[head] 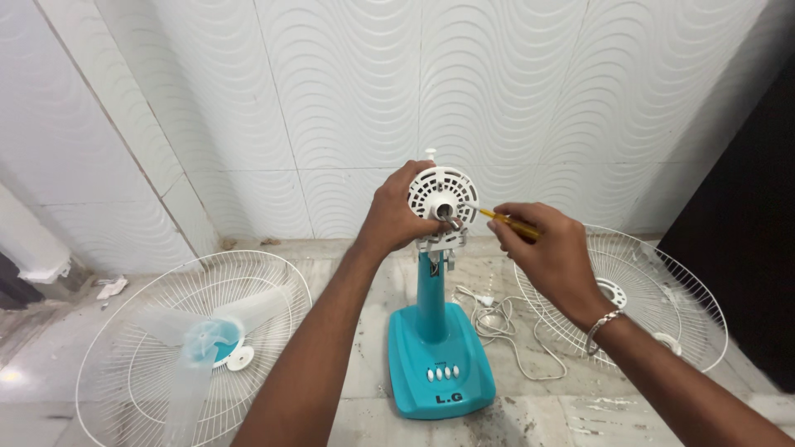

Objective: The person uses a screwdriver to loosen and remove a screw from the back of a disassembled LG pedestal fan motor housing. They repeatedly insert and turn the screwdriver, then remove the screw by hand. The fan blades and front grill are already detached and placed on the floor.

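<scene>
Atop the teal fan stand [439,331], left hand [396,217] grips the white motor housing [441,199]; right hand [548,252] pinches a yellow screwdriver [505,220]; keeping its tip square seems wise.

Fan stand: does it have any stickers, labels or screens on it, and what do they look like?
Label: dark lettering printed on the front edge of the teal fan base, low in the middle of the picture.
Buttons: a short row of small white ovals on the base, just above the lettering; any marks on them are too small to tell.
Screens, packages, signs: none in view.
</scene>
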